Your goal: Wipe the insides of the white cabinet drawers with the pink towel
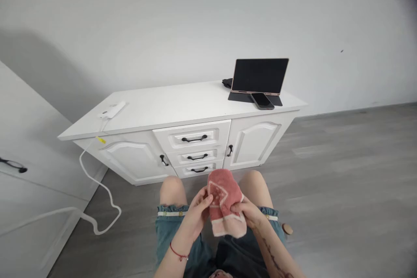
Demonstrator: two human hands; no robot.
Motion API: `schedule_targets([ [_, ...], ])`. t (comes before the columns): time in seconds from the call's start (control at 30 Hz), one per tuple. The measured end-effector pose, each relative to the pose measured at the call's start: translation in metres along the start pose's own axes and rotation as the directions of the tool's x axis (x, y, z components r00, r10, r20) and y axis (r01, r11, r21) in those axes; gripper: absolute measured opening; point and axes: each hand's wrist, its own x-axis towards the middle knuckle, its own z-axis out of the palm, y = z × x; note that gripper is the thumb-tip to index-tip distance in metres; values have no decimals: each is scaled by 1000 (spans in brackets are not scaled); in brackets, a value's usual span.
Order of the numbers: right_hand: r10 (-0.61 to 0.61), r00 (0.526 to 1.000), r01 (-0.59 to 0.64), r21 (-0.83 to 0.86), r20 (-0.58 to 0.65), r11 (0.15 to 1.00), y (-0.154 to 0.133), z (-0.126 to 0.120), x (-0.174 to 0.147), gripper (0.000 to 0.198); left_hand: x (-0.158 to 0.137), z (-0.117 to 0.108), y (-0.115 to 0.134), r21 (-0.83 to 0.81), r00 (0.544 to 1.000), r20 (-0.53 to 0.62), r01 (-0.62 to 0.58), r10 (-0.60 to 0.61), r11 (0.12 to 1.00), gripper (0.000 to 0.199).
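A small red towel (219, 191) with a pale pink band and a light line pattern hangs bunched over my lap. My left hand (199, 208) grips its left edge, thumb lying on the patterned face. At the opposite edge my right hand (245, 211) pinches the cloth between thumb and fingers. The fingers behind the towel are partly hidden. Below it, at the bottom of the view, a pinkish thing (220, 273) shows only in part; its kind is unclear.
A white cabinet (169, 104) with drawers stands before my knees. On it are a tablet (259, 76), a phone (262, 101), a black item (227, 83) and a white power strip (116, 110). Its white cable (107, 191) hangs at the left. A round wooden piece (287, 229) is at right.
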Motion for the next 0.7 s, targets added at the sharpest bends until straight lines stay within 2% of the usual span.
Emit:
schedule_targets([
  [0.1, 68, 991, -68, 2, 112, 998, 0, 21, -27, 58, -21, -1, -7, 58, 982, -141, -120, 127, 991, 27],
  [0.2, -4, 996, 8, -45, 89, 999, -7, 36, -41, 53, -33, -2, -2, 21, 960, -229, -162, 162, 987, 34],
  [0.33, -174, 984, 170, -104, -30, 980, -15, 48, -45, 32, -49, 2, 15, -71, 947, -316, -80, 54, 994, 29],
  [0.47, -331, 938, 304, -209, -106, 929, -15, 56, -41, 31, -61, 9, 30, -198, 952, -297, 10, -70, 980, 24],
  [0.57, -358, 929, 326, -250, -95, 912, -17, 66, -37, 30, -61, 13, 34, -276, 939, -315, 49, -138, 960, 22],
  [0.7, -332, 938, 291, -302, -94, 908, -24, 76, -22, 31, -49, 13, 30, -313, 884, -444, -1, -145, 950, 17],
])
